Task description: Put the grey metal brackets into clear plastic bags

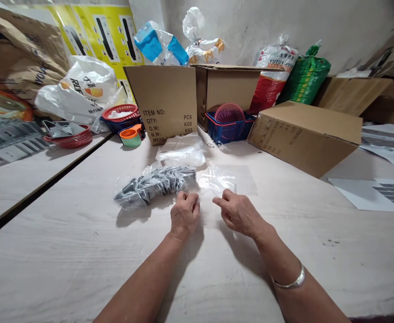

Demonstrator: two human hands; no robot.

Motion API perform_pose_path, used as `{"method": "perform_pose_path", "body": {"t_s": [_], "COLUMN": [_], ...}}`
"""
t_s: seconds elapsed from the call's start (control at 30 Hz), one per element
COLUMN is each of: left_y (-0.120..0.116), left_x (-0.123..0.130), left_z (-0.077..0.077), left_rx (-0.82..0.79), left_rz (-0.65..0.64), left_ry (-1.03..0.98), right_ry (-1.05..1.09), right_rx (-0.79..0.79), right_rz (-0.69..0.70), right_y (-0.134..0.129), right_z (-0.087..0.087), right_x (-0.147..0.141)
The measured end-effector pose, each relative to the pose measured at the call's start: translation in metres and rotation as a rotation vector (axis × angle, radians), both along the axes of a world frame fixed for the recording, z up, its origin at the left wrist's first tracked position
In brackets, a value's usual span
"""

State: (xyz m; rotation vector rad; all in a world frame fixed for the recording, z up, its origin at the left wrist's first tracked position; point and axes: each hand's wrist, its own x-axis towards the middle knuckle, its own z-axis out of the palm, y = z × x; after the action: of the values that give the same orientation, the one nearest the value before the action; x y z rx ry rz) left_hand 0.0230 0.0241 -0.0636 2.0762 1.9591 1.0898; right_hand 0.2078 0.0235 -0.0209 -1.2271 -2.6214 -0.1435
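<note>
A plain grey wall (247,22) stands behind a pale counter (65,264), which has a dark gap running across its left part. Along the back are an upright cardboard box (165,101) with printed lettering, a blue plastic basket (224,133) and, to the right, a tilted cardboard carton (304,134). A green roll of tape (130,140) with an orange core sits left of the upright box.

In the middle, a clear plastic bag (217,180) lies just beyond the two hands; whether it is one bag or several overlapping is hard to tell. The left hand (185,214) has its thumb and forefinger pinched together on the near edge of the film. The right hand (240,214) is half curled at the same edge, forefinger pointing inward; I cannot tell whether it grips the film. A silver bangle (294,277) circles the right forearm.

Just beyond the left hand lies a row of grey pieces (156,185) wrapped in clear plastic, with a pile of clear bags (181,151) behind it.
</note>
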Motion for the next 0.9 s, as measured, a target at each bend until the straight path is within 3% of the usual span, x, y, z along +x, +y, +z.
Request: {"method": "perform_pose_path", "body": {"t_s": [0.3,0.6,0.9], "left_y": [0.002,0.004,0.000], "left_x": [0.002,0.000,0.001], "left_z": [-0.003,-0.010,-0.006], "left_rx": [-0.037,0.037,0.004], "left_rz": [0.025,-0.011,-0.020], "left_ry": [0.031,-0.029,0.009], "right_ry": [-0.013,-0.005,-0.025], "right_rx": [0.003,0.006,-0.009], "right_rz": [-0.024,-0.033,-0.041], "right_y": [0.004,0.006,0.007], "right_z": [-0.006,-0.012,-0.013], "right_x": [0.000,-0.001,-0.003]}}
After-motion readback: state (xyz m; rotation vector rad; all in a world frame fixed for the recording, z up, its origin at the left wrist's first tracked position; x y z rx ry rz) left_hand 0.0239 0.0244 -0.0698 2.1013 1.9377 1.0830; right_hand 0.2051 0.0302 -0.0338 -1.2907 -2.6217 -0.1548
